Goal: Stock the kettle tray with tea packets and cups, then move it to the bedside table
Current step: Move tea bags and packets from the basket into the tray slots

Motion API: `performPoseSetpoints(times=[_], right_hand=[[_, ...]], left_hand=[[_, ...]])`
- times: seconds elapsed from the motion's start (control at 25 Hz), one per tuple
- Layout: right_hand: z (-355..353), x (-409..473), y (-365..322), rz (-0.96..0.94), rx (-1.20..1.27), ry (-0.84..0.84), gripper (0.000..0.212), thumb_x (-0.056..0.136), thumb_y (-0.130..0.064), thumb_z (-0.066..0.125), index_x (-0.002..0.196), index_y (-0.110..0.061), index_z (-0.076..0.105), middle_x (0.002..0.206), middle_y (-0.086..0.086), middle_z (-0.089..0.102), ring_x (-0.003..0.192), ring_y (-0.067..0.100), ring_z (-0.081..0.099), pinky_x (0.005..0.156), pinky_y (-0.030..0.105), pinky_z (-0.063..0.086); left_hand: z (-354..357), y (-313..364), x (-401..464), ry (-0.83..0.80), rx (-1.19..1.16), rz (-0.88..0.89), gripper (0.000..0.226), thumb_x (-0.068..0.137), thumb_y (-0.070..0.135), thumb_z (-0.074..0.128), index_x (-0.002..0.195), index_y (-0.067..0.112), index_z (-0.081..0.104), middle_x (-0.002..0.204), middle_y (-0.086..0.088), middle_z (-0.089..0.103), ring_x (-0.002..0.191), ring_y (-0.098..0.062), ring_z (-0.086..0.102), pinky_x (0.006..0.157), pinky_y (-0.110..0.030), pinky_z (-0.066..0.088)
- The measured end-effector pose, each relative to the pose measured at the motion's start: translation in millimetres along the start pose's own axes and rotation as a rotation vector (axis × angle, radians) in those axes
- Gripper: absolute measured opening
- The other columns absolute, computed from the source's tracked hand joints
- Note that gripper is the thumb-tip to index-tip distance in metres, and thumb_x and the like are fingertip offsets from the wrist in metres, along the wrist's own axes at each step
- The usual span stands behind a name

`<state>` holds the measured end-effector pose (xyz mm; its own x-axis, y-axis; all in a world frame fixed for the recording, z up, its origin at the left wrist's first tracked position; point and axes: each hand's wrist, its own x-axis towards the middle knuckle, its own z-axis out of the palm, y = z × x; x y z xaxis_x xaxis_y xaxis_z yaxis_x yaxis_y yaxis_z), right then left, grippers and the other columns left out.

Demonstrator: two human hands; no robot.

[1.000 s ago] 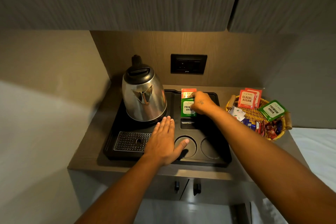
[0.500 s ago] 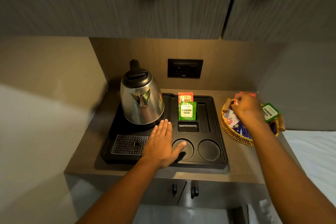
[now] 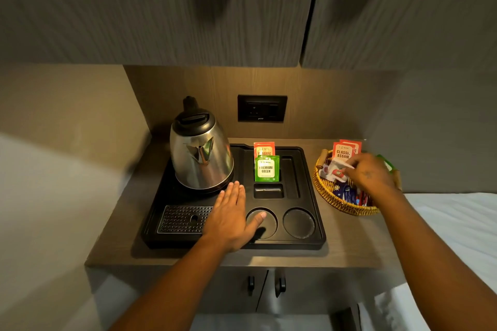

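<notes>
The black kettle tray (image 3: 320, 223) lies on a wooden counter with a steel kettle (image 3: 201, 158) on its left side. A green tea packet (image 3: 266, 169) stands upright in a tray slot, with a red tea packet (image 3: 264, 148) behind it. Both round cup recesses (image 3: 299, 223) hold nothing. My left hand (image 3: 231, 220) rests flat on the tray's front, thumb over the left recess. My right hand (image 3: 371, 174) reaches into the wicker basket (image 3: 336, 201), fingertips on white sachets (image 3: 334, 168); blur hides whether it grips one. Red Classic Assam packets (image 3: 343, 152) stand at the basket's back.
Dark cabinets (image 3: 188, 8) hang low over the counter. A black wall socket (image 3: 262, 108) sits behind the tray. White bedding (image 3: 457, 223) lies to the right, beside the counter. Two cupboard door handles (image 3: 279, 283) show below the counter edge.
My right hand let go of the green packet in the tray slot and moved right into the basket. The left hand has stayed flat on the tray.
</notes>
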<state>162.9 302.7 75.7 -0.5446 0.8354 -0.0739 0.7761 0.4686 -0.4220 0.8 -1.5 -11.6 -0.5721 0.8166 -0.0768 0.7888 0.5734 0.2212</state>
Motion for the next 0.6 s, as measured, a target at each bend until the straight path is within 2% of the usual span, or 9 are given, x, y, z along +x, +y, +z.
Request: performPoseSetpoints(times=[0.08,0.12,0.2,0.28,0.4,0.48,0.6], right_hand=[[-7.9,-6.6,-11.6,-0.09,0.04,0.073,0.011,0.085,-0.03,0.069,0.075,-0.028,0.064,0.074,-0.004,0.064,0.064,0.01,0.055,0.054,0.024,0.038],[-5.1,-10.5,-26.2,-0.149,0.089,0.054,0.01,0.084,-0.029,0.07,0.076,-0.028,0.065,0.072,-0.006,0.062,0.066,0.011,0.056,0.055,0.025,0.038],[18.9,-19.6,-63.8,-0.267,0.138,-0.101,0.009,0.082,-0.024,0.071,0.079,-0.031,0.067,0.076,-0.007,0.065,0.079,0.016,0.06,0.067,0.032,0.048],[52.5,-28.3,-98.5,-0.338,0.047,-0.265,0.006,0.081,-0.024,0.072,0.087,-0.026,0.07,0.087,-0.003,0.069,0.087,0.017,0.062,0.082,0.038,0.052],[87.0,-33.3,-122.0,-0.339,-0.088,-0.39,0.021,0.081,-0.024,0.074,0.1,-0.016,0.07,0.104,0.005,0.069,0.094,0.021,0.065,0.083,0.039,0.054],[87.5,-30.6,-115.6,-0.306,-0.08,-0.363,0.03,0.08,-0.025,0.076,0.106,-0.014,0.067,0.107,0.006,0.069,0.091,0.021,0.065,0.077,0.036,0.055],[60.9,-17.8,-75.5,-0.115,-0.003,-0.071,0.031,0.081,-0.03,0.073,0.106,-0.015,0.065,0.094,0.006,0.067,0.08,0.022,0.064,0.067,0.035,0.053]], left_hand=[[0.8,-0.1,0.6,0.0,0.001,-0.006,0.102,0.083,0.083,0.0,0.156,0.013,-0.004,0.165,-0.006,-0.008,0.15,-0.018,-0.014,0.123,-0.04,-0.002],[0.4,0.1,1.6,-0.001,0.002,-0.004,0.102,0.082,0.084,0.0,0.156,0.013,-0.004,0.165,-0.006,-0.008,0.15,-0.018,-0.014,0.123,-0.041,-0.001],[0.3,0.0,0.9,-0.01,0.005,0.001,0.102,0.083,0.083,0.0,0.156,0.012,-0.004,0.165,-0.006,-0.008,0.15,-0.018,-0.014,0.123,-0.041,-0.002],[-0.8,0.3,0.2,-0.004,0.003,0.001,0.102,0.083,0.083,0.001,0.156,0.012,-0.004,0.165,-0.006,-0.008,0.15,-0.018,-0.014,0.123,-0.04,-0.003],[-1.9,0.0,0.0,-0.003,-0.008,-0.002,0.102,0.082,0.083,-0.001,0.156,0.012,-0.004,0.165,-0.006,-0.008,0.15,-0.017,-0.014,0.123,-0.04,-0.003],[-1.4,-0.1,-0.4,-0.004,-0.013,-0.007,0.104,0.08,0.084,-0.003,0.156,0.013,-0.005,0.165,-0.005,-0.008,0.15,-0.017,-0.014,0.123,-0.04,-0.001],[-0.7,-0.9,2.1,-0.004,-0.022,-0.015,0.104,0.08,0.085,-0.004,0.156,0.014,-0.006,0.165,-0.005,-0.008,0.15,-0.018,-0.013,0.124,-0.041,0.0]])
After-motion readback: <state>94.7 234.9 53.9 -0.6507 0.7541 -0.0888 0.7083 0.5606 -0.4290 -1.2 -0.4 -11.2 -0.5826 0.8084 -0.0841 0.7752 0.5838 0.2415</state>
